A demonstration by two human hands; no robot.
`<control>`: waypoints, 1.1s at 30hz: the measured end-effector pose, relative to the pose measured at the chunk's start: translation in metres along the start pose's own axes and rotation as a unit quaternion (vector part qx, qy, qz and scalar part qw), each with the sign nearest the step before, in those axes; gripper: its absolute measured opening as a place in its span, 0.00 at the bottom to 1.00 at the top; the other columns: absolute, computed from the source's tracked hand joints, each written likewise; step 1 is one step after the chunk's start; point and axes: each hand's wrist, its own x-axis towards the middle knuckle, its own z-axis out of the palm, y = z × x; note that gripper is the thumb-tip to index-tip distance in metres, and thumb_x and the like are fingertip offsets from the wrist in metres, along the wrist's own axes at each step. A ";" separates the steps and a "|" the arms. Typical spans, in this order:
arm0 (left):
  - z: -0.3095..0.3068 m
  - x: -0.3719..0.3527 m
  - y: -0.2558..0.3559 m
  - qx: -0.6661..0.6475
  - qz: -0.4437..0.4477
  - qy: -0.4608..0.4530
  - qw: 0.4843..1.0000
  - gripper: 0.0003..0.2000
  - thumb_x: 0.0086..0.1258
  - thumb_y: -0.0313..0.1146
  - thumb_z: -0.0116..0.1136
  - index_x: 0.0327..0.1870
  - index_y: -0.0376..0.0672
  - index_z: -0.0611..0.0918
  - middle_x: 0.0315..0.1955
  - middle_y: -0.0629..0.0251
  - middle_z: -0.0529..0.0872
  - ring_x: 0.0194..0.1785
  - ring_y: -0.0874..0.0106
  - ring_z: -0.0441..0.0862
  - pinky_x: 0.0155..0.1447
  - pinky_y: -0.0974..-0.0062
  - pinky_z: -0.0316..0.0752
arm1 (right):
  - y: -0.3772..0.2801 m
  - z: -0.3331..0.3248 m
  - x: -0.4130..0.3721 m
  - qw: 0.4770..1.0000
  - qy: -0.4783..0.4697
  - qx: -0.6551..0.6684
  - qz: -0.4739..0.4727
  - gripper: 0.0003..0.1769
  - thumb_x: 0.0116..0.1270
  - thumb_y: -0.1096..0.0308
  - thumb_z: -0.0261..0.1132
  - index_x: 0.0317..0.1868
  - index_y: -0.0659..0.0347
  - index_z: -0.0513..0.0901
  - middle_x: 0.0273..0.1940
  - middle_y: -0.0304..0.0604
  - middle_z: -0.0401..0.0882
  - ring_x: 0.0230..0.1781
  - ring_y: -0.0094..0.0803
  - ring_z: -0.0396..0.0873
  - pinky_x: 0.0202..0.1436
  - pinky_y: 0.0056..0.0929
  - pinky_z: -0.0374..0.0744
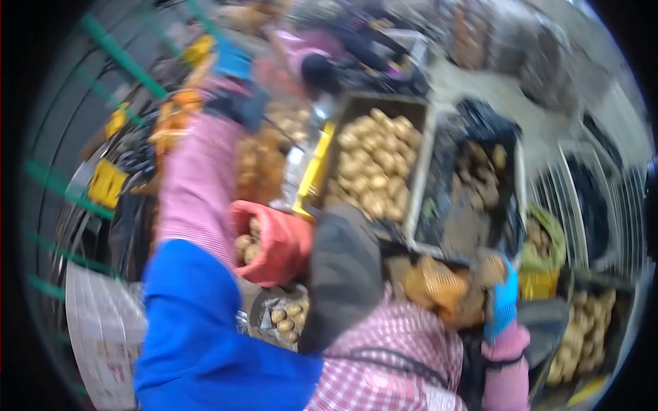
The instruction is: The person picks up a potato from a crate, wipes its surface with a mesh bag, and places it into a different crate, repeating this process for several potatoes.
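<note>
My left hand (233,61), in a blue glove, reaches far out to the upper left at the end of a pink checked sleeve. Motion smears its fingers, and I cannot tell what they hold; orange mesh and yellow pieces lie close by. Low on the right, my right hand (502,298), also gloved in blue, has its fingers bent around a brown, potato-like lump (488,269). Beside that hand, over my lap, sits an orange mesh bag (433,284). Ahead of my knee stands a crate (428,106) full of clean yellowish potatoes (375,164).
Right of it, a black-lined crate (523,164) holds dark, dirty potatoes (478,175). A red sack (284,250) and a bucket (259,312) with potatoes stand left of my knee. More potatoes (582,335) fill a crate at right. Green rails (123,55) run along the left; another person (319,51) works ahead.
</note>
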 end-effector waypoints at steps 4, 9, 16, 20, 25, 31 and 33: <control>0.039 0.057 -0.046 0.091 -0.104 -0.030 0.990 0.13 0.78 0.38 0.52 0.56 0.43 0.81 0.38 0.65 0.88 0.36 0.75 0.83 0.43 0.76 0.79 | -0.031 -0.012 0.004 0.974 -0.090 -0.207 0.029 0.31 0.46 0.86 0.58 0.56 0.64 0.82 0.47 0.45 0.86 0.50 0.35 0.84 0.60 0.32 0.79; 0.170 -0.127 -0.253 0.363 -0.216 -0.387 0.820 0.07 0.77 0.30 0.52 0.49 0.42 0.82 0.39 0.65 0.87 0.39 0.73 0.84 0.43 0.77 0.81 | -0.092 -0.032 0.015 0.889 -0.198 -0.408 -0.066 0.29 0.48 0.81 0.64 0.55 0.60 0.82 0.49 0.55 0.85 0.52 0.54 0.83 0.57 0.40 0.80; 0.152 -0.158 -0.560 0.707 -0.065 -0.351 0.611 0.35 0.59 0.49 0.73 0.66 0.43 0.75 0.56 0.46 0.79 0.58 0.48 0.79 0.63 0.55 0.75 | -0.102 -0.056 0.054 0.833 -0.150 -0.531 -0.025 0.28 0.55 0.63 0.71 0.58 0.55 0.78 0.39 0.48 0.79 0.39 0.47 0.81 0.39 0.45 0.80; 0.168 -0.098 -0.636 0.749 -0.041 -0.168 0.639 0.38 0.55 0.43 0.75 0.70 0.54 0.72 0.60 0.47 0.69 0.61 0.47 0.73 0.63 0.53 0.74 | -0.096 -0.066 0.063 0.863 -0.178 -0.473 0.020 0.36 0.48 0.65 0.73 0.62 0.55 0.77 0.42 0.46 0.81 0.40 0.48 0.82 0.40 0.43 0.81; 0.183 -0.106 -0.674 0.798 -0.033 -0.071 0.597 0.33 0.56 0.42 0.76 0.66 0.62 0.76 0.60 0.50 0.66 0.58 0.49 0.73 0.58 0.55 0.78 | -0.100 -0.068 0.068 0.851 -0.217 -0.476 0.042 0.33 0.53 0.65 0.67 0.63 0.58 0.76 0.48 0.47 0.77 0.45 0.46 0.78 0.44 0.41 0.78; 0.158 -0.101 -0.676 0.757 -0.019 -0.019 0.653 0.31 0.56 0.41 0.76 0.62 0.54 0.77 0.49 0.44 0.79 0.52 0.45 0.80 0.55 0.52 0.78 | -0.102 -0.065 0.049 0.859 -0.234 -0.456 0.009 0.39 0.47 0.63 0.74 0.64 0.57 0.75 0.50 0.48 0.80 0.45 0.48 0.83 0.44 0.44 0.83; 0.150 -0.109 -0.671 0.650 -0.041 0.024 0.758 0.31 0.58 0.40 0.72 0.63 0.47 0.74 0.52 0.41 0.80 0.55 0.44 0.81 0.58 0.52 0.78 | -0.100 -0.068 0.040 0.860 -0.231 -0.456 -0.009 0.39 0.47 0.63 0.73 0.64 0.57 0.75 0.51 0.48 0.80 0.46 0.48 0.83 0.45 0.45 0.83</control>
